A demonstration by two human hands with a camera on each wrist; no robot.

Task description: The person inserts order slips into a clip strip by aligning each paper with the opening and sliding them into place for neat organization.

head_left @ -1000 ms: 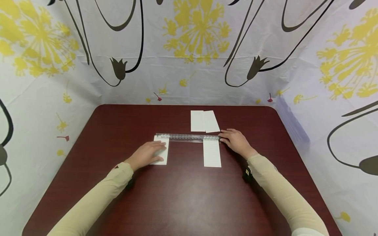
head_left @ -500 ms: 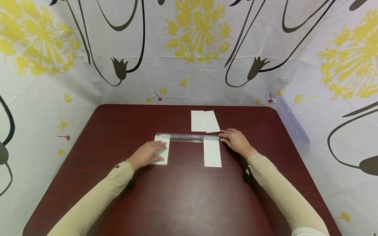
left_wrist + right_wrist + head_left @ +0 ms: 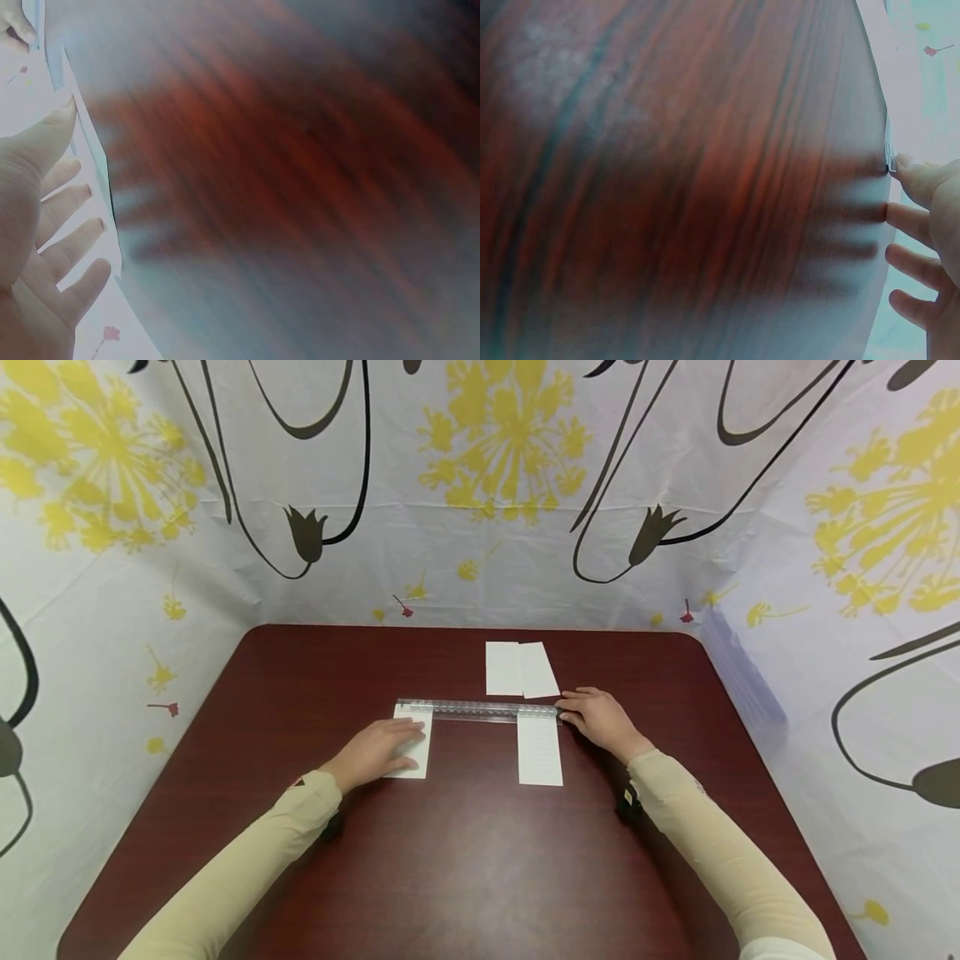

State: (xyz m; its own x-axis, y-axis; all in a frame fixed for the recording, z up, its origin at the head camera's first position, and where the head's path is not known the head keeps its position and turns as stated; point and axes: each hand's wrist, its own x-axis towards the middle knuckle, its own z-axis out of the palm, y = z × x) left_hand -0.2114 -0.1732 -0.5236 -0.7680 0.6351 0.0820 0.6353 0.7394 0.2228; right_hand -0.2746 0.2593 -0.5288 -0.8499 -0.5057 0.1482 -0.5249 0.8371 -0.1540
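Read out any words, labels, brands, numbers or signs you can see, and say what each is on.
No text can be read.
Clear ruler: markings too small to read.
Lined card at its right end: faint lines, no legible writing.
Other white cards: nothing legible.
Black wrist device: yellow patch, any print too small.
Wall covering: printed flowers, no letters.

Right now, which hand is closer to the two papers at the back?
Right. The right hand is just beside the near right corner of the back papers; the left hand rests on the front left paper, farther away.
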